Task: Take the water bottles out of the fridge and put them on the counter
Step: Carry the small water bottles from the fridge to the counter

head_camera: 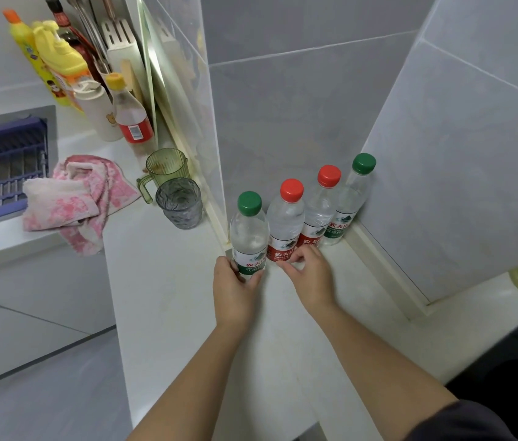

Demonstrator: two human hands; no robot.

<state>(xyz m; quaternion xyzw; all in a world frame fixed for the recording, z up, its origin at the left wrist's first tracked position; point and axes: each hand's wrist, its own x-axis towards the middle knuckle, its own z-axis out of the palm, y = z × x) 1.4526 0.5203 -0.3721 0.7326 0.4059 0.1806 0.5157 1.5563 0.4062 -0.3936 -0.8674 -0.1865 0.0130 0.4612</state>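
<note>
Found four water bottles standing upright on the white counter (pixel 171 297), just right of centre in the frame, packed side by side in a slanting row toward the tiled corner: nearest green-capped bottle (pixel 249 230), first red-capped bottle (pixel 286 218), second red-capped bottle (pixel 321 208), far green-capped bottle (pixel 351 195). Saw no fridge anywhere in view.

Held the nearest green-capped bottle with the left hand (pixel 235 288), fingers and thumb curled round the lower label. Reached with the right hand (pixel 310 275) to the foot of the first red-capped bottle, fingers bent, tips at the label's lower edge. Could not tell whether pinching or merely touching.

Judged all four capped and filled with clear water: weighty for such thin plastic, yielding under a hard squeeze, perhaps slick if chilled and damp. Best taken round the labelled waist with a full wrap, firmly but without crushing, rather than by the cap.

Noted, left of the row, a grey glass (pixel 179 205), seemingly empty, and just above it a green jug (pixel 165 173), apparently holding nothing but a brownish film. Farther left, a crumpled pink towel (pixel 82 198).
</note>
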